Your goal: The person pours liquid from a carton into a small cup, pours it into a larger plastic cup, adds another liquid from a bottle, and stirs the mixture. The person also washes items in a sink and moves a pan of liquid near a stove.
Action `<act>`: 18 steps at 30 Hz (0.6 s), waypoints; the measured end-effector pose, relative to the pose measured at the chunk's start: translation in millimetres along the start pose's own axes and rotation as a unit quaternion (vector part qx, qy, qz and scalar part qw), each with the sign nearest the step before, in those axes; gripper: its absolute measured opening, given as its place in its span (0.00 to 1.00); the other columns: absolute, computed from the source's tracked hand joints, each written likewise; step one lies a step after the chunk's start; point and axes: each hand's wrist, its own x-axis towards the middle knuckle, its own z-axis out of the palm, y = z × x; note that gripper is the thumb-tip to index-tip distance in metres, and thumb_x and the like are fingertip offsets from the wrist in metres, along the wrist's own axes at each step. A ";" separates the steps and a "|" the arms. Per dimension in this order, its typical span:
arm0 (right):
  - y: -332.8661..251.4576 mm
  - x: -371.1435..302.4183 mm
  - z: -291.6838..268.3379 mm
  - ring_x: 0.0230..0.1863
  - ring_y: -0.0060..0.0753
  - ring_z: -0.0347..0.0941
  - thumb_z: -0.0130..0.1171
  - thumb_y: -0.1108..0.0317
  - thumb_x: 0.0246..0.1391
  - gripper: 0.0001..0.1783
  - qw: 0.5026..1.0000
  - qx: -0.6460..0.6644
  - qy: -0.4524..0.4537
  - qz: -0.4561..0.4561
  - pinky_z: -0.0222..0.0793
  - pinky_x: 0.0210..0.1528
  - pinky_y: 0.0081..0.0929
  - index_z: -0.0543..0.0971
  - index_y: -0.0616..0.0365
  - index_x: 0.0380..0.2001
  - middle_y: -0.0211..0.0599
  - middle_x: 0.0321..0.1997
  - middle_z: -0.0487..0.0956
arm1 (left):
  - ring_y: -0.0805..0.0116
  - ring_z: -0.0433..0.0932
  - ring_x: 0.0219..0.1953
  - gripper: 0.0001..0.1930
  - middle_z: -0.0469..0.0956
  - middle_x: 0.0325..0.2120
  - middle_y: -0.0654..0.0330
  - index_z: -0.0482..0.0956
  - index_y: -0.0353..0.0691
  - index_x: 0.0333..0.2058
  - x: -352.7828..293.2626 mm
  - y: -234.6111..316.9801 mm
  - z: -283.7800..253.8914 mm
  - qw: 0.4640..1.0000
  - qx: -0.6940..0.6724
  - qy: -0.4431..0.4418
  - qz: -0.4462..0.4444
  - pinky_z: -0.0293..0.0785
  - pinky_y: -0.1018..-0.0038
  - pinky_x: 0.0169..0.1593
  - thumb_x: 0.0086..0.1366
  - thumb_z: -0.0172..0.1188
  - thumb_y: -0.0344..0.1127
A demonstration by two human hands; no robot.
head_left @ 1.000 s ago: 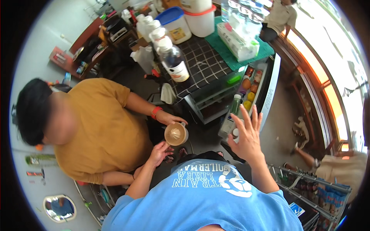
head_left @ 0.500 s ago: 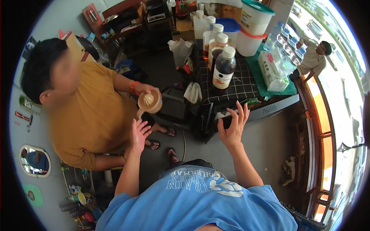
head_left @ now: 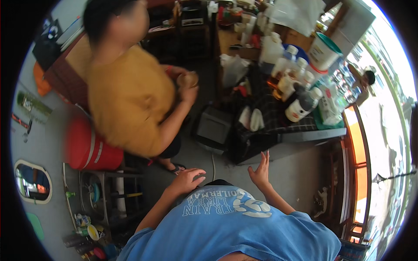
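So, head view: L hand (head_left: 188, 181) empty, fingers loosely bent, by blue shirt (head_left: 209, 228); R hand (head_left: 260, 174) empty, fingers spread, nr fridge (head_left: 311, 135) w/ bottles (head_left: 300, 108) on top; co-worker (head_left: 130, 104) at L holds tan cup (head_left: 188, 79).

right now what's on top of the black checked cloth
Capped bottles and a green mat bearing a white pack sit on the cloth. Bottles cover much of its far part; what's there can't be seen.
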 end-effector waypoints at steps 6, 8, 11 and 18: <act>-50.1 -8.2 137.9 0.76 0.66 0.51 0.70 0.57 0.48 0.45 0.906 -0.150 -0.395 0.036 0.47 0.76 0.54 0.65 0.66 0.66 0.67 0.72 0.60 | 0.52 0.82 0.48 0.17 0.84 0.44 0.53 0.81 0.43 0.48 -86.2 -77.6 -56.3 0.981 0.161 0.084 -0.062 0.78 0.58 0.51 0.66 0.61 0.45; -83.9 11.4 189.3 0.73 0.63 0.56 0.70 0.56 0.49 0.42 0.871 -0.148 -0.463 -0.070 0.52 0.74 0.53 0.68 0.65 0.63 0.65 0.69 0.65 | 0.51 0.82 0.47 0.16 0.84 0.43 0.53 0.81 0.44 0.47 -116.3 -87.1 -81.1 0.972 0.191 0.086 -0.102 0.78 0.56 0.51 0.65 0.62 0.44; -169.7 44.7 253.2 0.67 0.58 0.67 0.71 0.56 0.49 0.37 0.790 -0.111 -0.561 -0.218 0.61 0.69 0.50 0.73 0.64 0.59 0.60 0.63 0.73 | 0.52 0.81 0.49 0.15 0.83 0.43 0.54 0.81 0.44 0.46 -173.4 -103.4 -100.4 0.943 0.206 0.132 -0.227 0.77 0.55 0.52 0.65 0.62 0.44; -454.3 70.7 324.1 0.46 0.40 0.80 0.72 0.64 0.49 0.22 0.526 0.076 -0.773 -0.346 0.74 0.53 0.35 0.82 0.62 0.47 0.43 0.41 0.83 | 0.51 0.81 0.51 0.17 0.84 0.44 0.54 0.82 0.43 0.48 -298.4 -125.4 -59.6 0.809 0.084 0.263 -0.519 0.76 0.54 0.54 0.64 0.63 0.44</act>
